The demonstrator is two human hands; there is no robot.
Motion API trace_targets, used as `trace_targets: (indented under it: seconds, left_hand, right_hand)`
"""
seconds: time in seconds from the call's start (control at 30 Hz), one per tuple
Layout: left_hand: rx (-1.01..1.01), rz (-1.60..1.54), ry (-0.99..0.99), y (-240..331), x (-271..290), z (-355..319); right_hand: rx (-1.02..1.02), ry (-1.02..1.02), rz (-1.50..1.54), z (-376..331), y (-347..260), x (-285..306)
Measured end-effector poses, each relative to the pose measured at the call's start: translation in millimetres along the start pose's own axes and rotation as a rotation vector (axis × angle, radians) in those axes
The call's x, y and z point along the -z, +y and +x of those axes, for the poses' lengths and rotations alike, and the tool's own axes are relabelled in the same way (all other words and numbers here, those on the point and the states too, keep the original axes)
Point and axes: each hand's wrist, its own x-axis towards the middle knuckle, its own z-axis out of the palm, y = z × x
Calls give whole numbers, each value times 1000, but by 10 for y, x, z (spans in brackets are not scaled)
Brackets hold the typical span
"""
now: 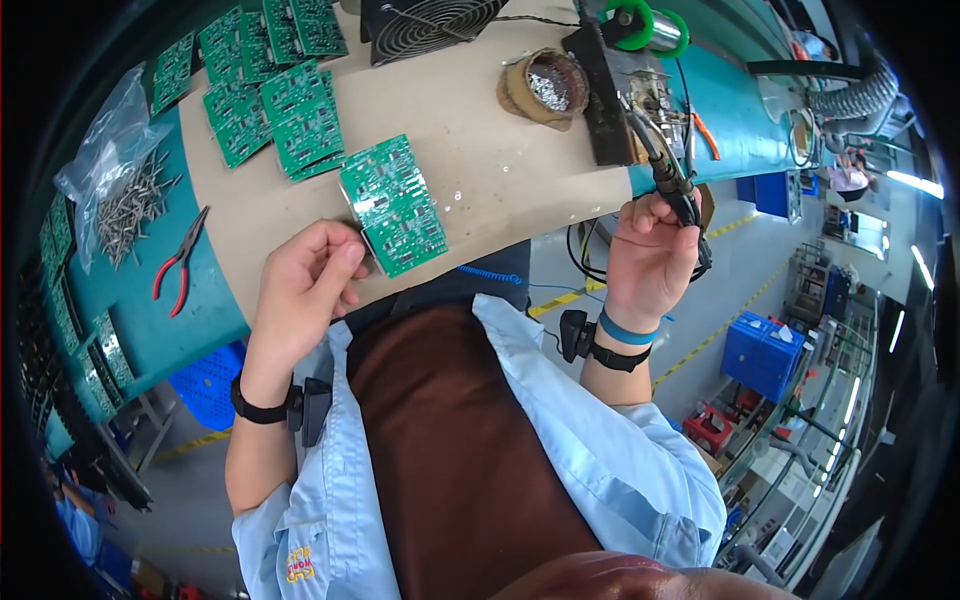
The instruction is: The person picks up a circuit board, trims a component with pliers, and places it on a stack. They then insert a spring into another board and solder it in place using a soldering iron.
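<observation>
With our left hand [310, 275] we pinch the green circuit board [395, 205] by its left edge, thumb and fingers closed together; the board is near the front border of the brown work sheet [480, 130], and we cannot tell if it lies fully flat. Our right hand [650, 250] has its fingers curled around the black soldering iron [676, 192], near the metal stand [650, 90]. In our judgement, we should steady the board, grip only its edge, and keep the iron clear of our left fingers.

Left hand [312, 275] holds circuit board [395, 205] — right hand [645, 255], soldering iron [677, 194].
</observation>
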Motion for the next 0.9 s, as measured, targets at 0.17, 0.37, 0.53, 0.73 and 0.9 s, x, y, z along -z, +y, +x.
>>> trace_targets:
  seconds: [0.17, 0.37, 0.53, 0.73, 0.9]
  left_hand:
    - [-22, -6, 17, 17, -14, 19]
    - [-16, -16, 27, 25, -39, 13]
    - [-5, 10, 24, 16, -27, 14]
    - [-12, 21, 31, 30, -34, 15]
    - [-8, 25, 33, 41, -38, 17]
  right_hand:
    - [13, 4, -36, 40, 15, -37]
    - [-10, 105, -236, 14, 135, -60]
    - [-4, 83, -259, 43, 204, -45]
    - [21, 63, -271, 67, 231, -15]
    - [11, 96, -293, 74, 240, -24]
